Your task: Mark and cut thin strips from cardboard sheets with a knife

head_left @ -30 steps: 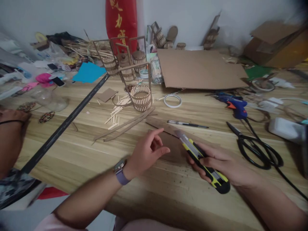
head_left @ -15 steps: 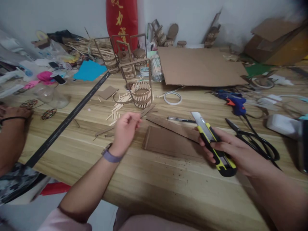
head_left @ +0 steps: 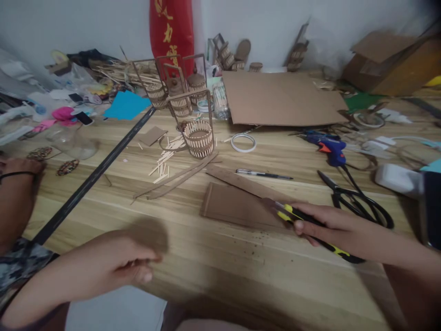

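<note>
My right hand (head_left: 327,227) is closed around a yellow-and-black utility knife (head_left: 287,214). Its blade points left, over or against a flat cardboard piece (head_left: 237,204); contact cannot be made out. A narrower cardboard strip (head_left: 237,181) lies along that piece's far edge. Near the front edge of the table, my left hand (head_left: 127,259) hovers with loosely bent fingers, thumb and forefinger apart, nothing visible in them. Thin cardboard strips (head_left: 182,177) lie crossed beyond it. Behind them stands a small slatted basket (head_left: 199,138) with a tall handle, near scattered wooden sticks (head_left: 165,158).
Black scissors (head_left: 361,202) and a blue glue gun (head_left: 332,147) lie at right. A pen (head_left: 263,174) and a tape roll (head_left: 243,143) lie mid-table. A large cardboard sheet (head_left: 282,99) is behind. Another person's arm (head_left: 17,202) rests at left, beyond a black strip (head_left: 96,174).
My left hand has left the thin cardboard strips and drawn back toward the table's front edge. My right hand has tipped the knife from blade-up to lying low, pointing left over the cardboard.
</note>
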{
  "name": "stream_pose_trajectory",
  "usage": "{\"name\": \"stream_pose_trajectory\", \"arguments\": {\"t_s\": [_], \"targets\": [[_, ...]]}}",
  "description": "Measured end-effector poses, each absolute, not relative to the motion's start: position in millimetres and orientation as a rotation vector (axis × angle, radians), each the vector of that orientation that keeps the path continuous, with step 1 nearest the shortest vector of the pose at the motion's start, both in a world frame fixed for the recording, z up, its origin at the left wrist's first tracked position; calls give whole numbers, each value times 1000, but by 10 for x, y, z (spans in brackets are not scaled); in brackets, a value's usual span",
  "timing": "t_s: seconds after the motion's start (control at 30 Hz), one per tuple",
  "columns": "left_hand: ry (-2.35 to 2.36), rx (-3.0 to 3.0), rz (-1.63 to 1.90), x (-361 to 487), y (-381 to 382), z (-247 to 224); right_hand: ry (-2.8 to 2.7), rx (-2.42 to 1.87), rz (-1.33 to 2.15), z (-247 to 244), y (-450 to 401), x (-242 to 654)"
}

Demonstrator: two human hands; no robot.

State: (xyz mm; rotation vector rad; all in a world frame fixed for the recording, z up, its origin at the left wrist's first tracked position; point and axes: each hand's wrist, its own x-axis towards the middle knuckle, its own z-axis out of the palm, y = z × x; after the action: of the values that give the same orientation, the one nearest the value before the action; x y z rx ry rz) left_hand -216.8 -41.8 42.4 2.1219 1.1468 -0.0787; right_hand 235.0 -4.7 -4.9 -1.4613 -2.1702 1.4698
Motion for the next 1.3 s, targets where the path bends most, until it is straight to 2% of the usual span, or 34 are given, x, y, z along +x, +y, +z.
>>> {"name": "stream_pose_trajectory", "arguments": {"t_s": [0.1,0.33,0.53,0.8,1.3], "targets": [[1166,2186,-150,-1891,-300,330,-2328,-1483,1259,-32,-41,2245],[958,2729,156,-871,161,-28,-2636,-1592,901,-53,-89,2108],[968,2931,371,-450,511,-389,-2764,-1549,682,-91,-97,2140],[1052,2880,306,-157,656,-726,-2827,-1378,570,-126,-47,2169],[1098,2874,304,-135,593,-709,-2881,-1420,438,-110,-26,2111]]}}
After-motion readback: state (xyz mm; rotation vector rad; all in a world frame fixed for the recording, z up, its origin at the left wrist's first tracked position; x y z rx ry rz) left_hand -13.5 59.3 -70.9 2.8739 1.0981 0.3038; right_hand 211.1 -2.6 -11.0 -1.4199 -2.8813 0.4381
